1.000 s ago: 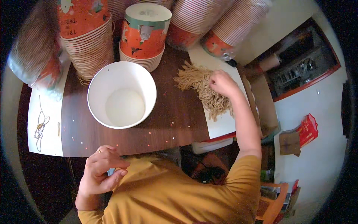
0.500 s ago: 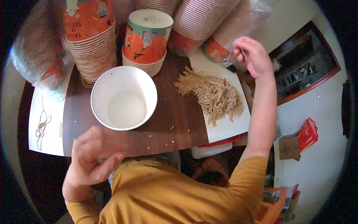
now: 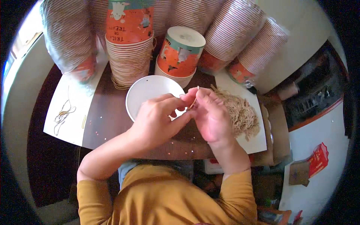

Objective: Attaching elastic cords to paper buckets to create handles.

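Observation:
My left hand [image 3: 153, 118] and my right hand [image 3: 213, 116] meet just above the near right rim of a white paper bucket [image 3: 144, 92]. Its open mouth faces me. Between my fingertips runs a short bit of thin beige cord [image 3: 194, 102]. My right thumb and fingers pinch it at the upper end. The left thumb and forefinger close around its lower end, where the fingers partly hide it. Behind my right hand lies a tangled heap of beige cords [image 3: 243, 118] on a white sheet, partly covered by that hand.
Behind the bucket stand a tall stack of upturned orange printed buckets [image 3: 129, 60] and a shorter stack [image 3: 178, 60]. Plastic-wrapped bucket stacks [image 3: 232, 30] line the back. Loose cord [image 3: 63, 116] lies on a white sheet [image 3: 71, 131] at left. Small specks dot the brown table [image 3: 108, 116].
My right hand has come from the far right, beyond the cord heap, to the bucket. My left hand has risen from the table's near edge to meet it at the cord. The view has shifted.

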`<action>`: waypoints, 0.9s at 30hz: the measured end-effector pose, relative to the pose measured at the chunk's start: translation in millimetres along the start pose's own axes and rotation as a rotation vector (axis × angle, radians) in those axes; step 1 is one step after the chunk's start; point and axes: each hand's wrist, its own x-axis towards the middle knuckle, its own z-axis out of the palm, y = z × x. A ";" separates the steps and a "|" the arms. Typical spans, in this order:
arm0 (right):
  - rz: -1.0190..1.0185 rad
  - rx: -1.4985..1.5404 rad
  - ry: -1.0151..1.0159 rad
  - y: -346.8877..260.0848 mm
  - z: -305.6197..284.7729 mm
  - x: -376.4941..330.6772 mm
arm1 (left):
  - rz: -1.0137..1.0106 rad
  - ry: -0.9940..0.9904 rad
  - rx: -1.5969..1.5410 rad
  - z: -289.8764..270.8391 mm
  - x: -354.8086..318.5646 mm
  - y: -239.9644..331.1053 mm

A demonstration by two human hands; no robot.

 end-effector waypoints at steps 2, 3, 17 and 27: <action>-0.090 -0.025 0.040 9.0 3.8 2.6 | -0.028 0.020 0.011 -2.2 -0.5 -3.1; -0.085 -0.019 0.017 9.6 2.9 3.9 | 0.016 0.037 0.014 -4.7 -1.3 -4.9; -0.015 -0.575 -0.339 -43.7 58.6 38.6 | 0.404 -0.155 0.554 -92.4 39.6 39.0; -0.132 -0.938 -0.383 -65.7 76.5 62.0 | 0.496 -0.012 0.615 -109.3 38.3 34.1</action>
